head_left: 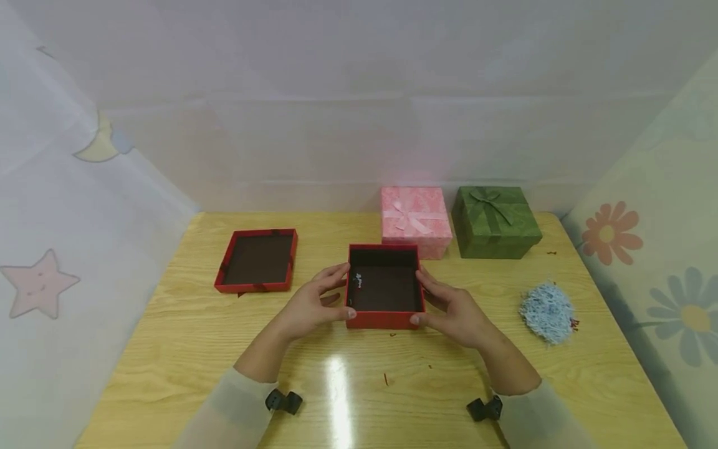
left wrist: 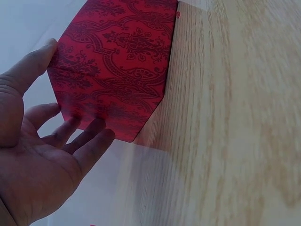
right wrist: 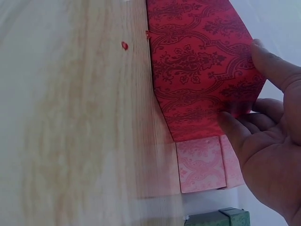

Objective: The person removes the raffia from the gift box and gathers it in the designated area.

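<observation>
A red gift box base [head_left: 384, 320] with a dark inside stands on the table, its top uncovered and a small whitish mark by its inner left wall. My left hand [head_left: 314, 302] grips its left side, thumb at the front corner and fingers along the wall. On the opposite side my right hand [head_left: 457, 312] holds it the same way. Both wrist views show the dark-patterned red outer wall [left wrist: 117, 52] under the fingertips. The red lid [head_left: 252, 288] lies to the left, hollow side up.
Behind the box stand a closed pink gift box [head_left: 415, 215] and a closed green gift box [head_left: 496, 224], each with a bow. A clump of light blue shredded paper [head_left: 548, 313] lies at the right. Small red shreds [head_left: 386, 379] are scattered on the wooden table [head_left: 196, 362].
</observation>
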Action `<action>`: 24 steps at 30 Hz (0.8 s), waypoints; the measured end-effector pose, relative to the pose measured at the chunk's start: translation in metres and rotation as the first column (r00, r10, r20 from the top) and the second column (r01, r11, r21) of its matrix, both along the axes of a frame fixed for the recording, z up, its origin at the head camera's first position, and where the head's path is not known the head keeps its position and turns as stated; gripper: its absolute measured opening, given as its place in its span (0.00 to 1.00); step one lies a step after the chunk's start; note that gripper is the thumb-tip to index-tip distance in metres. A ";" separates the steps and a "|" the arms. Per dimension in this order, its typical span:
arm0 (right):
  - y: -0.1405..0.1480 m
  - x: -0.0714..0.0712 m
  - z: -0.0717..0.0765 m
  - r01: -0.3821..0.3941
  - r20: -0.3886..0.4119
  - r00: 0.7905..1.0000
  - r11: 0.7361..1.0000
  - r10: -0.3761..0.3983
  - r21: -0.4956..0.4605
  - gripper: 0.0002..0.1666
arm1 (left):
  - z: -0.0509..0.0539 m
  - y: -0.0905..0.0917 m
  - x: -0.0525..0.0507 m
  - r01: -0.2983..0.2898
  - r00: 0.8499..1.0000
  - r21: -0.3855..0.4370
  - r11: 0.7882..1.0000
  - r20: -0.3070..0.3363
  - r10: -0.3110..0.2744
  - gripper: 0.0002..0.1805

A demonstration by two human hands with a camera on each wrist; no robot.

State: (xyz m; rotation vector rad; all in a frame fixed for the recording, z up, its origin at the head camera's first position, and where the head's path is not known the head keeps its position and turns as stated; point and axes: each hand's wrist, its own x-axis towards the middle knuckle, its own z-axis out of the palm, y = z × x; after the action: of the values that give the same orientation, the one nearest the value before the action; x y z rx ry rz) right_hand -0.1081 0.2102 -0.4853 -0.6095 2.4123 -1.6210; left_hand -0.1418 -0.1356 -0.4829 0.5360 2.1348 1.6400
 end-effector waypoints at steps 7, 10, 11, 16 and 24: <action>-0.003 -0.001 0.002 -0.011 0.013 1.000 1.000 0.010 0.029 0.54 | 0.001 -0.003 0.001 -0.007 1.000 -0.009 1.000 -0.004 0.006 0.53; -0.005 -0.001 0.004 -0.013 0.011 1.000 1.000 0.013 0.028 0.54 | 0.001 -0.005 0.002 -0.007 1.000 -0.003 1.000 -0.006 0.007 0.53; -0.005 -0.002 0.003 -0.016 0.007 1.000 0.999 0.016 0.030 0.54 | 0.001 -0.006 0.003 -0.010 1.000 -0.004 1.000 -0.004 0.010 0.53; -0.010 -0.003 0.003 -0.039 -0.010 0.999 0.999 0.040 0.036 0.55 | 0.003 -0.013 0.004 -0.020 1.000 -0.009 1.000 -0.003 0.020 0.54; -0.022 -0.009 0.002 -0.057 -0.009 0.998 0.998 0.057 0.007 0.54 | 0.006 -0.026 0.002 -0.026 1.000 -0.048 0.998 0.002 0.026 0.54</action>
State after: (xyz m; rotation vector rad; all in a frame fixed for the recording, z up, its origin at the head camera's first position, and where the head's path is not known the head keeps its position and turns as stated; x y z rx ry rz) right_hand -0.1175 0.1885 -0.4831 -0.6792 2.3829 -1.5910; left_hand -0.1396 -0.1620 -0.4769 0.4925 2.1823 1.5974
